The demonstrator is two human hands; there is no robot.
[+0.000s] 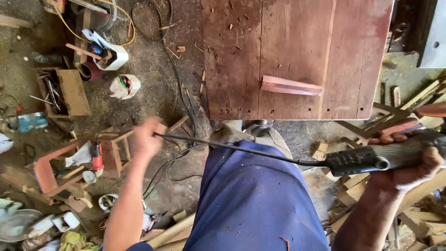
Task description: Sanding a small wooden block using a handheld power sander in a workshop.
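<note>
**Tool in hand, cord being drawn clear, wood not yet touched**

So far you have the grey, ribbed-handled power tool point(395, 155) gripped in your right hand point(409, 162), fingers wrapped fully round its body, held out to the right of your blue-trousered leg point(251, 195) and below the front edge of the reddish-brown plank worktop point(237, 69). Your left hand point(146, 137) is closed on the tool's thin black cord point(223, 146), which runs taut from that fist across your leg to the tool's tail; the hand is blurred, so I cannot tell how tight the pinch is.

On the worktop, the pale pink tapered block of wood point(290, 86) lies flat near the front edge, right of the middle, well apart from both hands. Nothing touches it, and the tool's working end is out of view past the right of the picture.

By my reading, picking up the tool is done and the cord is being sorted; bringing the tool to the block is all left. Offcuts of pale wood point(353, 186) litter the floor by your right side, and a red handheld power tool point(96, 160) rests on a small wooden stool frame point(46, 174) to your left.
</note>
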